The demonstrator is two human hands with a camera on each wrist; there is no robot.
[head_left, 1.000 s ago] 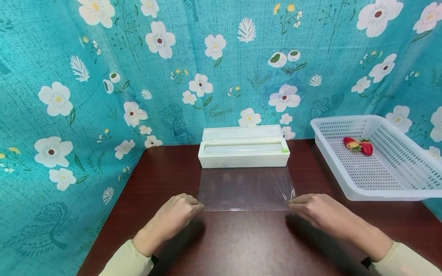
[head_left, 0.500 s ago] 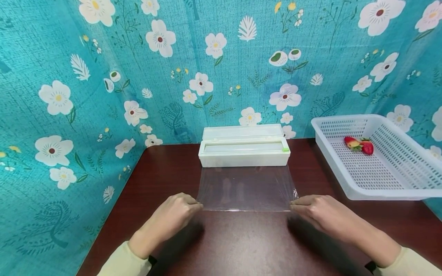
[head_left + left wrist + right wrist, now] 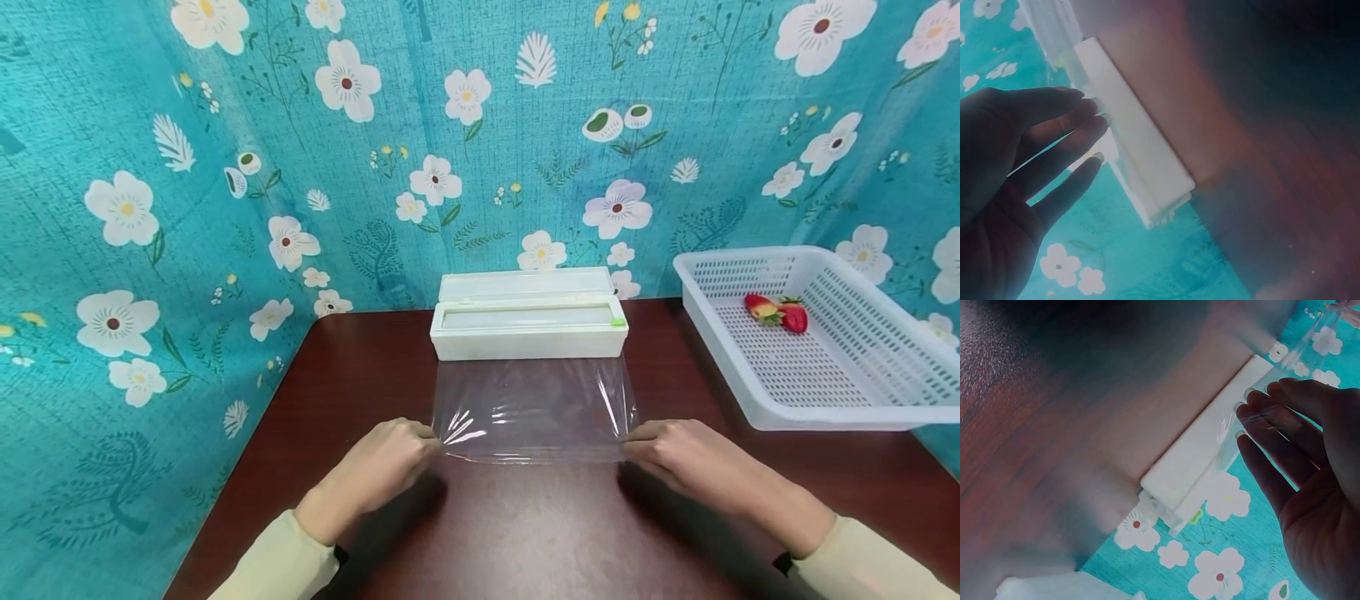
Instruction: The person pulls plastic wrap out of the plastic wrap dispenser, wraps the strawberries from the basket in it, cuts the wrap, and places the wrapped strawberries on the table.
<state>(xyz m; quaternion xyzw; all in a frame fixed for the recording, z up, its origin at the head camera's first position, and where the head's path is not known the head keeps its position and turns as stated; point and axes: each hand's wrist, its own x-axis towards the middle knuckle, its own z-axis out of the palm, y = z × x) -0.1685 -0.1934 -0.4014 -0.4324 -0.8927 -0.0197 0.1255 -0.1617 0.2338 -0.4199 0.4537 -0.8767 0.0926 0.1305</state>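
A sheet of clear cling film [image 3: 536, 408] stretches toward me from the front of a white cling film dispenser [image 3: 529, 345], whose lid [image 3: 525, 286] stands raised at the back. My left hand [image 3: 386, 467] pinches the film's near left corner, and my right hand [image 3: 690, 461] pinches the near right corner. Bright creases run across the sheet, and its near edge sags a little between the hands. In the left wrist view, thumb and fingers [image 3: 1063, 103] meet near the film with the dispenser beyond. The right wrist view shows film drawn across the right fingers [image 3: 1266, 419].
A white perforated basket [image 3: 772, 408] with two red strawberries [image 3: 795, 317] stands at the back right. Dark brown tabletop [image 3: 517, 533] lies under the hands. A teal flowered cloth [image 3: 450, 208] hangs behind and to the left. A small green piece [image 3: 618, 322] sits at the dispenser's right end.
The film has gone from flat and taut to slightly slack, with new bright creases at its left corner. My right hand has shifted slightly left, toward the other hand.
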